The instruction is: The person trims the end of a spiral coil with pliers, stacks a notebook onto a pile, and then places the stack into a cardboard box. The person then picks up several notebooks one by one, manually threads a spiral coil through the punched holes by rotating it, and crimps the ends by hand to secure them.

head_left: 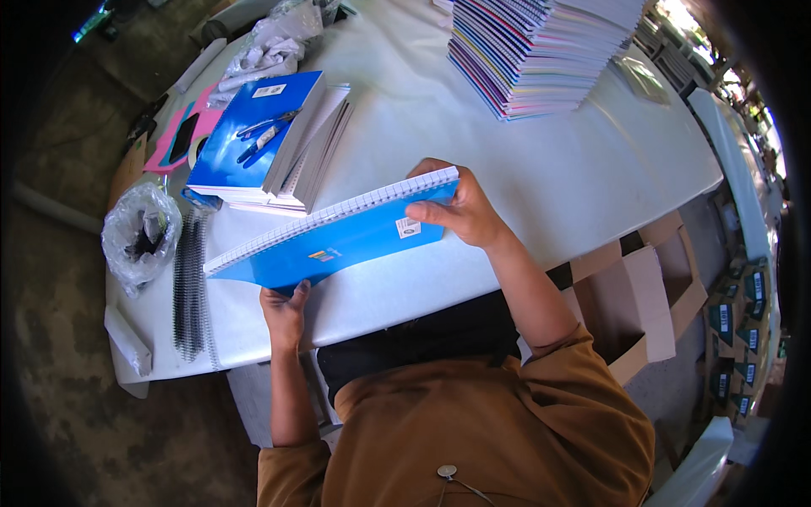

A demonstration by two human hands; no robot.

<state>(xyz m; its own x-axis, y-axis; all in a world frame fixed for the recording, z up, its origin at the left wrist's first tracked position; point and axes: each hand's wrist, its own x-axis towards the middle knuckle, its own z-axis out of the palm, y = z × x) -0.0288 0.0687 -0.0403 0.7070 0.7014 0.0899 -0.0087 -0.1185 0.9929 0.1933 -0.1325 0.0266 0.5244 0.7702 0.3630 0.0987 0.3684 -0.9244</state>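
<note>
Both my hands hold a blue notebook [338, 241] tilted above the table's near edge. Its white page edge, with a row of holes or coils along it, faces up and away from me. My right hand [456, 205] grips the right end, thumb on the blue cover beside a small white label. My left hand [285, 314] pinches the lower edge near the left end; its other fingers are partly hidden. Just beyond lies a stack of blue-covered notebooks [228, 160], with pliers [263, 139] on top. A bundle of dark spiral binding coils [192, 291] rests to the left.
A tall stack of spiral notebooks [541, 59] stands at the table's [397, 110] far right. Left are a clear plastic bag [139, 232], crumpled plastic [274, 46], a dark phone [182, 139] on pink sheets, and a white roll [128, 340]. Open cardboard boxes [625, 296] sit below right.
</note>
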